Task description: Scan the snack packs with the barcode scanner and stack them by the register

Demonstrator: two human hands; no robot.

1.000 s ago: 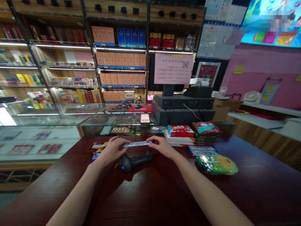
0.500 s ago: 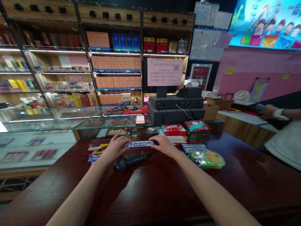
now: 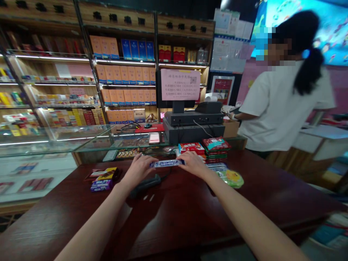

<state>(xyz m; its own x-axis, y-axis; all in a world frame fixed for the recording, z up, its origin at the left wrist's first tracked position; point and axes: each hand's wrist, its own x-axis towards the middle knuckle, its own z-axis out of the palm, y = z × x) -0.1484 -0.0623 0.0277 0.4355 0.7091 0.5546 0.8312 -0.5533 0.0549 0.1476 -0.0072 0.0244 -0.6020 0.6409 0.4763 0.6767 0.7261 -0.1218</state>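
A slim blue-and-white candy pack is held level above the counter, one end in each hand. My left hand is closed on its left end. Fingers of my right hand pinch the right end. Below the pack, a dark barcode scanner lies on the dark wooden counter, partly covered by my left hand and wrist. Left of that hand lie purple packs and a yellow-and-brown pack. Beyond my right wrist is a green pack with a yellow duck shape.
Red snack packs are stacked behind my right hand. A monitor with a pink notice stands on a dark cash drawer. Glass cases run along the left. At right, a person in a white shirt stands past the counter.
The view has turned and shifted right, bringing the person at right fully into sight. Both hands keep hold of the candy pack. Light spots now show beside the scanner.
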